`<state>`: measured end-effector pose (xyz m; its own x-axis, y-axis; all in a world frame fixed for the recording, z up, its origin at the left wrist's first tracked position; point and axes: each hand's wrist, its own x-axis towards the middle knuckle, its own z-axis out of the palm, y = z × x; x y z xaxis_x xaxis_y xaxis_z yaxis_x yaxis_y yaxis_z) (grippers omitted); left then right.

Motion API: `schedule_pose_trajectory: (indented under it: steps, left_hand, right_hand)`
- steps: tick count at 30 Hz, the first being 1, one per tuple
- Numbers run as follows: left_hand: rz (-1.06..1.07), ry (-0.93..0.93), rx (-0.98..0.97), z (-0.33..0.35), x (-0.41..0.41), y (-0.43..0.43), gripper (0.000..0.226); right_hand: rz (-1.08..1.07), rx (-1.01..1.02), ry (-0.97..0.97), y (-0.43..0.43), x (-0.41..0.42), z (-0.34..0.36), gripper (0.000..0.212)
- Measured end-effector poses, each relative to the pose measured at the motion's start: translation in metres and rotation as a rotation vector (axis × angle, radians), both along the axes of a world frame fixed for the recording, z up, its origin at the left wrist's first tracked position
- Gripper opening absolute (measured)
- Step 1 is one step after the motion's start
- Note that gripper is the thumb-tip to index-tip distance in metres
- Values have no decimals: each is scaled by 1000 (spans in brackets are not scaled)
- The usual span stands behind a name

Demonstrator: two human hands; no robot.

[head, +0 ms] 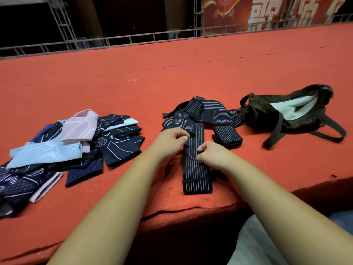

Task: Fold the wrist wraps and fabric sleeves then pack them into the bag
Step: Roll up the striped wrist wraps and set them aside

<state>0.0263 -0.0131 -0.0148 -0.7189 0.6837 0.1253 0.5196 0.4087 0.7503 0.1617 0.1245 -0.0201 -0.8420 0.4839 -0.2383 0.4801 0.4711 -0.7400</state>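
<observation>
Pinching the long striped wrist wrap (196,169) from both sides, I had my two hands close together over its middle stretch. My left hand (170,138) sat at the strip's left edge, fingers curled in, with thumb and forefinger closed on the fabric near its far end. My right hand (214,155) sat at the right edge a little nearer to me, its fingers (201,149) also curled and nipping the cloth. The wrap lay flat and straight on the red surface (172,73), running from under my fingers toward me, and its near end stopped just short of the surface's front edge.

Beyond my left hand the strip's far end ran under a loose pile of wraps (206,113), dark with thin white lines. One folded wrap (227,136) lay just right of the strip, apart from it. To the right of that pile the dark bag (286,113) lay on its side, mouth open and pale lining showing, straps trailing on the surface. Well to my left the sleeves (66,148) lay in a heap, dark patterned ones mixed with pale blue and pink.

The only writing was on a red banner (286,12) behind the railing (133,39): large white characters, cut off and too blurred for me to read. I saw no label on the wraps or bag.
</observation>
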Motion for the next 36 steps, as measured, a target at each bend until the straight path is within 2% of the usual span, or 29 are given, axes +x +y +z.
schedule_pose_trajectory:
  steps: [2,5,7,9,11,12,17,20,23,28,33,36]
  left_hand:
    - [-43,58,-110,-7,-7,10,33]
    - [-127,157,-334,-19,-14,24,52]
    - [-84,174,-387,-24,-21,29,58]
    - [-25,167,-353,-25,-27,30,66]
    - [43,72,-291,-23,-31,28,75]
    - [66,20,-272,-22,-34,27,77]
    - [163,-172,-133,-34,-44,19,78]
    - [141,-257,-56,-42,-45,15,80]
    - [136,-302,-30,-44,-45,17,79]
    - [192,-287,-22,-47,-46,19,74]
    - [199,-282,-11,-41,-40,16,69]
    - [211,-381,139,-21,-28,9,54]
  right_hand:
    - [51,62,-70,2,4,8,22]
    - [135,144,-164,3,7,18,30]
    - [148,165,-224,3,6,25,36]
    - [136,250,-260,6,0,27,36]
    - [86,424,-236,11,-11,26,36]
    - [31,449,-202,11,-17,25,38]
    - [-140,312,-42,12,-54,15,49]
    - [-255,188,71,14,-72,10,57]
    - [-276,159,109,18,-85,2,49]
    - [-242,191,169,24,-85,-6,21]
    - [-233,132,316,28,-62,0,22]
    - [-174,92,419,24,-51,13,22]
